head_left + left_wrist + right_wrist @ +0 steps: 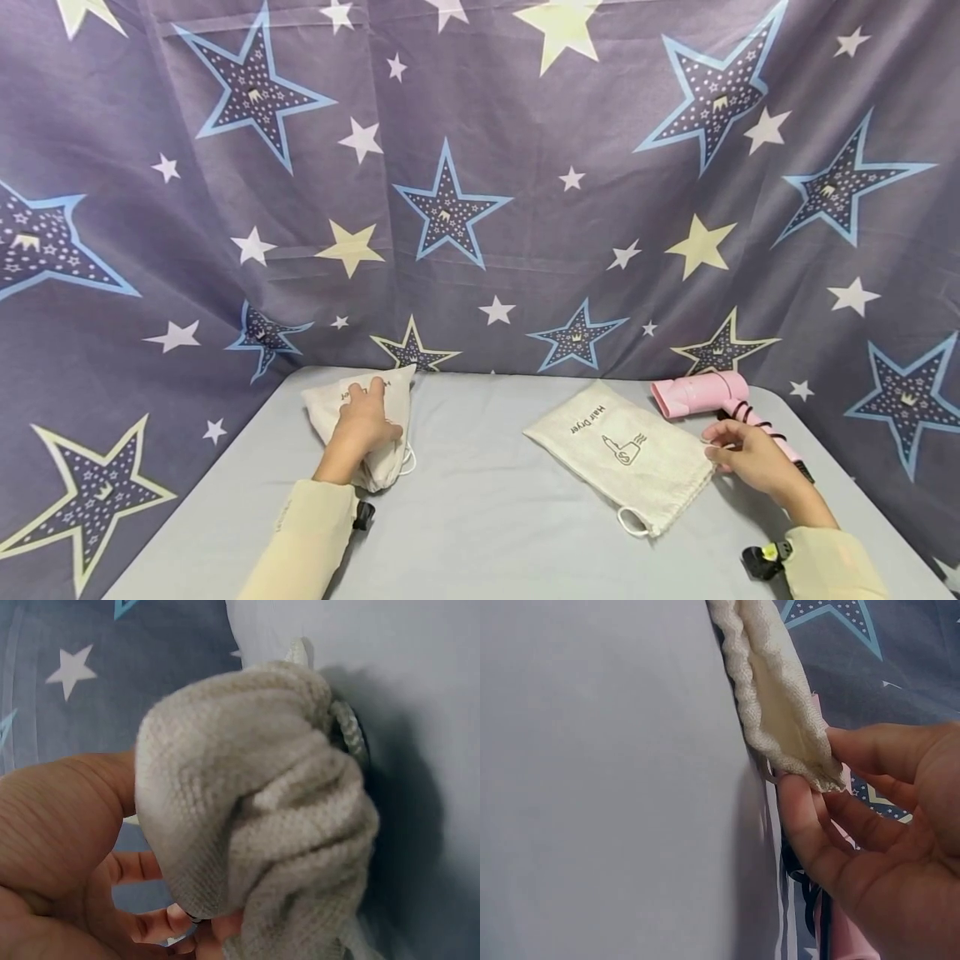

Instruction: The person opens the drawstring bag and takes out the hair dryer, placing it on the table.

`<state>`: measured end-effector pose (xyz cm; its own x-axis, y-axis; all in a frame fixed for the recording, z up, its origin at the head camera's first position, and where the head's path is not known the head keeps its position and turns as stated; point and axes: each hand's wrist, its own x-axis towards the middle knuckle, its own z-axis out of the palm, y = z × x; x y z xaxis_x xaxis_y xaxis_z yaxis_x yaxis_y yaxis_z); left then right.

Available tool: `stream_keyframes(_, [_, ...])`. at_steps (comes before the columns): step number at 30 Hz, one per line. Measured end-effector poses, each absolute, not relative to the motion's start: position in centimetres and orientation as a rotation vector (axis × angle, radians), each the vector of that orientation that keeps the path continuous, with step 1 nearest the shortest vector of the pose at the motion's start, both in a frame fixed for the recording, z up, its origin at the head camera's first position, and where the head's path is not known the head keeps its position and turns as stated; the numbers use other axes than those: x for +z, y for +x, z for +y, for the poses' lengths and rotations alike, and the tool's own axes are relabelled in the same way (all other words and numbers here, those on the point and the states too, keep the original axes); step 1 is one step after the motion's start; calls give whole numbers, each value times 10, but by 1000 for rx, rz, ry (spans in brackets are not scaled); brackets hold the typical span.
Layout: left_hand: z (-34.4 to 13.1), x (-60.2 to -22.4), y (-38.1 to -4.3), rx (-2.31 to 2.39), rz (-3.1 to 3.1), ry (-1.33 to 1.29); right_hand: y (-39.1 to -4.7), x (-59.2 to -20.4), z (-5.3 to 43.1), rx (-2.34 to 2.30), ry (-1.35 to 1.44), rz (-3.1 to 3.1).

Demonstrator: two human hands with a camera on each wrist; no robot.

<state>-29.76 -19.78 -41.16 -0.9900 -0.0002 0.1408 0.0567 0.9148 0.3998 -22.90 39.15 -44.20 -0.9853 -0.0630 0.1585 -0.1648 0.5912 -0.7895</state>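
A bulging cream drawstring bag [322, 410] with dark lettering sits at the table's left, and my left hand [365, 421] grips it from above. Close up in the left wrist view, the gathered cloth of this bag [255, 795] lies between thumb and fingers; its contents are hidden. Toward the right lies a flat cream drawstring bag [600, 442] printed "Hair Dryer" with a small drawing. My right hand [757, 458] pinches a corner by its mouth, which gapes slightly in the right wrist view. Just behind that hand rests a pink hair dryer [701, 393], its dark cord wound around the handle.
A pale grey cloth covers the table [465, 500]. Behind it and along both sides hangs a purple-grey curtain [525, 250] with a star pattern. The flat bag's white cord loop [632, 523] lies toward the near edge.
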Motion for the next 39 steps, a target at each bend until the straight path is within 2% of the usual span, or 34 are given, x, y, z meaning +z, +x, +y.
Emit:
stream_keyframes(20, [-157, -412, -288, -619, -2906, 3, -229, -445, 392, 1392, 185, -2683])
stream_keyframes(39, [-122, -417, -276, -676, -2874, -153, -228, -445, 392, 1425, 189, -2676])
